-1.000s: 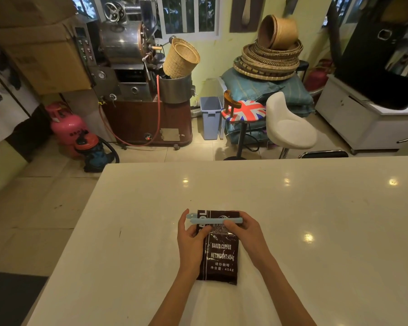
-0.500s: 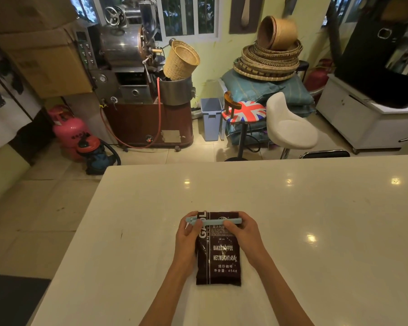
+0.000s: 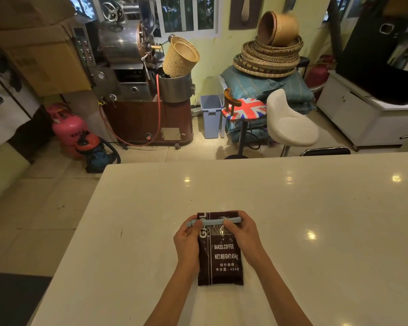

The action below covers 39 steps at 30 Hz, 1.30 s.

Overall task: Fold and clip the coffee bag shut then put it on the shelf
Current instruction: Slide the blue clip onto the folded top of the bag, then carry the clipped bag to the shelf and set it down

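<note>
A dark brown coffee bag (image 3: 223,260) with white print lies flat on the white table (image 3: 316,231), its top end pointing away from me. A pale blue bar clip (image 3: 213,222) lies across the bag near its top. My left hand (image 3: 187,241) pinches the clip's left end at the bag's left edge. My right hand (image 3: 244,234) presses the clip's right part, thumb on the bag. No shelf is in view.
Beyond the table's far edge stand a white stool (image 3: 290,125), a flag-patterned stool (image 3: 244,109) and a blue bin (image 3: 211,115). A coffee roaster (image 3: 132,74), a pink gas cylinder (image 3: 67,128) and a vacuum (image 3: 94,151) stand at the left on the tiled floor.
The clip sits a little lower on the bag, with more of the bag's top showing beyond it. Both hands keep hold of the clip's ends.
</note>
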Motion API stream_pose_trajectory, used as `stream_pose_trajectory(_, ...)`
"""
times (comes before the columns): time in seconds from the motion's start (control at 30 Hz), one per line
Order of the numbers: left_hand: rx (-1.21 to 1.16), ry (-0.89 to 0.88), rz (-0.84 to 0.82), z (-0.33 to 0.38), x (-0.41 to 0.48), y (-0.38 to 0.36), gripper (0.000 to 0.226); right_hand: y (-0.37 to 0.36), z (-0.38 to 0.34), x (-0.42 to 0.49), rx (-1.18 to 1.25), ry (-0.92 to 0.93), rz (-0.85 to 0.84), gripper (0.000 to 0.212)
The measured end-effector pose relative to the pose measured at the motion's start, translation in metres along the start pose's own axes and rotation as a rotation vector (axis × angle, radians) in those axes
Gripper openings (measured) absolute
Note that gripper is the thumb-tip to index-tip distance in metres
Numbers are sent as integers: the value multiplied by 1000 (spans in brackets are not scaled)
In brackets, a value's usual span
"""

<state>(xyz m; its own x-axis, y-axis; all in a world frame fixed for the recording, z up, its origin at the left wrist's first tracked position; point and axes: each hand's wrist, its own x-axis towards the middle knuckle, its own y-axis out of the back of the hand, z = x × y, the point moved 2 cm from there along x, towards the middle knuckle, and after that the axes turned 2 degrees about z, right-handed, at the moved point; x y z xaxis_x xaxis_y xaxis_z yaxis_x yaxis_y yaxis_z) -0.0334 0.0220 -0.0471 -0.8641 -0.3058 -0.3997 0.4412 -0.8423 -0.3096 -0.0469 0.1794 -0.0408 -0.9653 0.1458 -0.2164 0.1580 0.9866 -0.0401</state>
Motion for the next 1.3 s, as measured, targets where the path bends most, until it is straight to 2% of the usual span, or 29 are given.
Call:
stream_pose_trajectory(0.17,69,-35,22,0,1,-1,12,0,0,1,-4,12,-4,17)
stream_pose_trajectory(0.27,151,-70,-90,2,-2,-4,21,1,-1,0,37,0,25,20)
stream_pose_trajectory(0.37,296,-53,-252,-3,-10,-12,28,2,-1,-1,200,-60,94,29)
stream_pose_trajectory(0.43,387,-101,-217,-7,-12,-13,22,-1,-3,-3,222,-90,79,29)
stream_pose_trajectory(0.53,452,-160,-95,-8,-8,-10,23,-13,0,-11,12,-70,12,32)
stream_pose_trajectory(0.63,493,-204,-53,-6,-10,-9,26,-18,11,-21,-121,14,128,31)
stream_pose_trajectory(0.73,429,-135,-146,-4,-22,-10,29,-12,6,-25,-186,69,219,27)
stream_pose_trajectory(0.83,395,-48,-280,0,-35,-8,36,-6,-5,-25,-258,131,230,39)
stream_pose_trajectory(0.9,449,-111,-231,4,-47,-5,34,-7,-13,-29,-265,155,196,48)
stream_pose_trajectory(0.97,521,-220,-113,11,-57,2,29,-14,-22,-36,-228,132,119,49)
stream_pose_trajectory(1.03,549,-297,-24,21,-63,10,25,-24,-29,-45,-184,104,-5,40)
stream_pose_trajectory(1.1,538,-343,22,33,-66,18,23,-34,-31,-54,-291,154,-115,29)
stream_pose_trajectory(1.13,533,-359,33,39,-66,21,22,-37,-31,-59,-364,192,-136,31)
stream_pose_trajectory(1.3,530,-355,-27,45,-61,31,22,-47,-29,-71,-419,228,42,30)
